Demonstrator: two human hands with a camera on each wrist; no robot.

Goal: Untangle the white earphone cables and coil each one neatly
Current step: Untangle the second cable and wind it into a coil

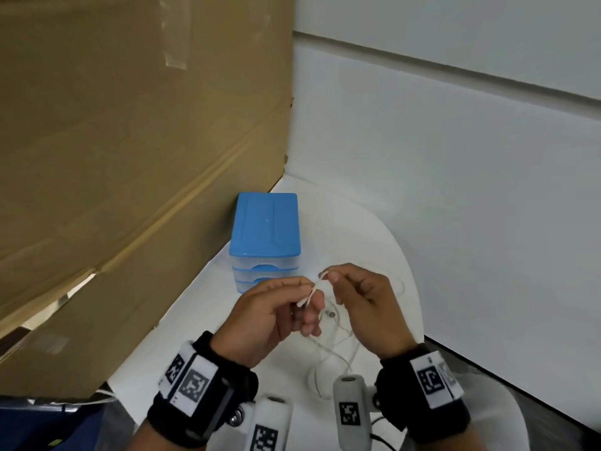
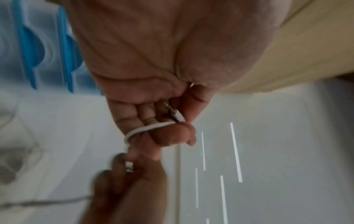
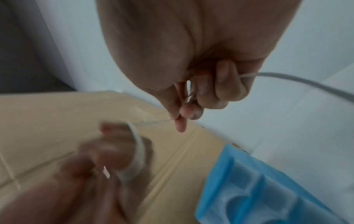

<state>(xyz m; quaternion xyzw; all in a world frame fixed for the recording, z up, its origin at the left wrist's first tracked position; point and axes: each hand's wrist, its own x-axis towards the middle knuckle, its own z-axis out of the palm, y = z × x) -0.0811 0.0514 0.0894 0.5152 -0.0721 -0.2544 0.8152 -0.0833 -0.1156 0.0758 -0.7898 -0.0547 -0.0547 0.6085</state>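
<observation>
Both hands are raised above the white table [image 1: 201, 307], close together. My left hand [image 1: 276, 310] has its fingers curled, and white earphone cable [image 2: 145, 128] is wrapped in loops round them; the metal jack plug [image 2: 173, 112] lies under the thumb. My right hand [image 1: 357, 294] pinches the same cable [image 3: 188, 94] between thumb and forefinger, just right of the left fingertips. A short taut stretch of cable [image 1: 313, 289] joins the two hands. More loose white cable [image 1: 328, 356] and an earbud [image 1: 331, 314] lie on the table below the hands.
A small blue-topped drawer unit [image 1: 265, 239] stands just behind the hands. A large cardboard box [image 1: 130, 157] walls off the left side. A white wall panel [image 1: 455, 190] lies to the right; the table's rounded edge [image 1: 418, 307] curves close by the right hand.
</observation>
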